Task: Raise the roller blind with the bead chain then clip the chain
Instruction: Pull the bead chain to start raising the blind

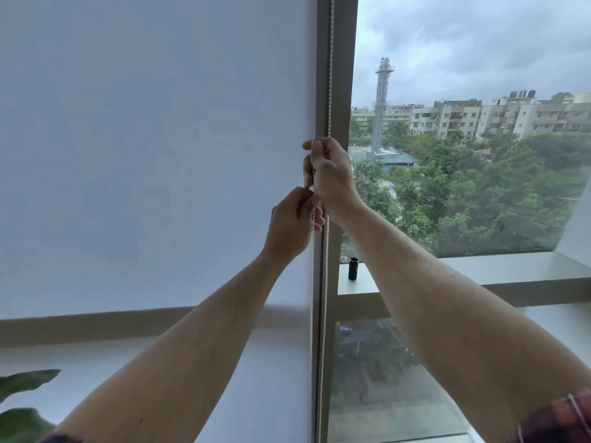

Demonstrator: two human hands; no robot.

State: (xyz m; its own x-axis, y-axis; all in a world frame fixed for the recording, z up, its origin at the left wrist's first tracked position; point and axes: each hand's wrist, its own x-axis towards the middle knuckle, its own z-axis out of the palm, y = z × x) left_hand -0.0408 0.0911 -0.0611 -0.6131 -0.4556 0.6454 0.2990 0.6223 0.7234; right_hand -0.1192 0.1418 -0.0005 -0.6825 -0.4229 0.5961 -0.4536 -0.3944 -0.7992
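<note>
1. The roller blind is seen from the head camera. It is white and is pulled far down, so the left window is covered almost to the bottom.
2. The bead chain is hung down the grey window frame, just beside the right edge of the blind. Two white strands are seen below the hands, side by side.
3. The right hand is held higher up. It is closed around the chain, and the chain is seen going into the top of the fist.
4. The left hand is held just under the right hand and is touching it. Its fingers are pinched on the chain, with one strand seen hanging down from it.
5. A small black tube is stood upright on the window ledge, to the right of the frame.
6. Green leaves are seen in the bottom left corner.
7. Trees, flats and a tall tower are seen through the bare right window.
</note>
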